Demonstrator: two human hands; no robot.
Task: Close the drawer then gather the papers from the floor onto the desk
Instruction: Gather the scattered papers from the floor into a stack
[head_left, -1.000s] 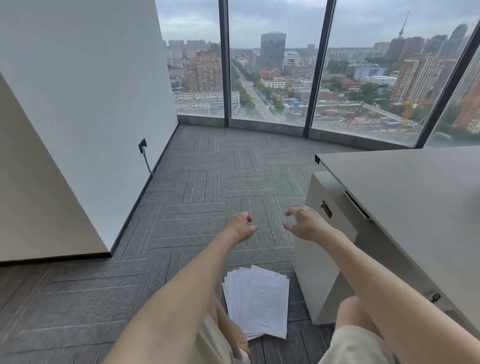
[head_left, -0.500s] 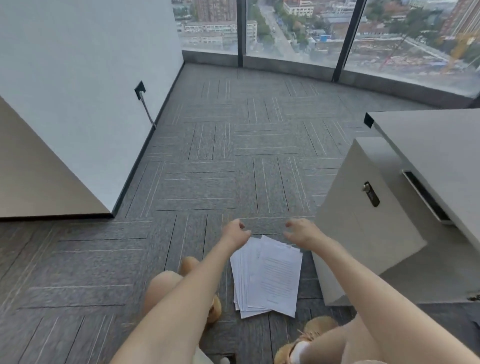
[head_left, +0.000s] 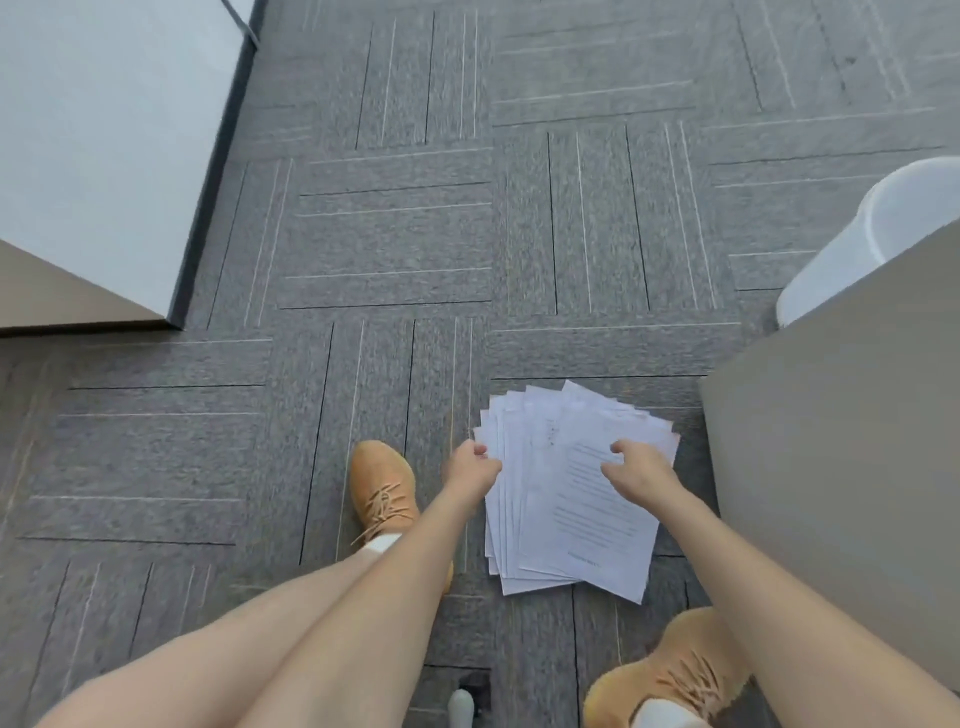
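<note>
A fanned stack of white printed papers (head_left: 550, 499) lies flat on the grey carpet, just left of the beige desk cabinet (head_left: 841, 467). My left hand (head_left: 470, 465) is at the stack's left edge with its fingers curled. I cannot tell whether it pinches a sheet. My right hand (head_left: 639, 465) rests over the top sheet with its fingers bent and apart, holding nothing. No drawer front shows in this view.
A white bin (head_left: 893, 228) stands beyond the cabinet at the right. My tan shoes (head_left: 382, 488) (head_left: 675, 670) flank the papers. A white wall (head_left: 104, 145) with a dark skirting runs along the left. Grey carpet tiles (head_left: 395, 244) stretch ahead.
The view has tipped from the windows down to the floor as I crouched. Both hands dropped from mid-air to the papers, the left to the stack's edge, the right onto the top sheet.
</note>
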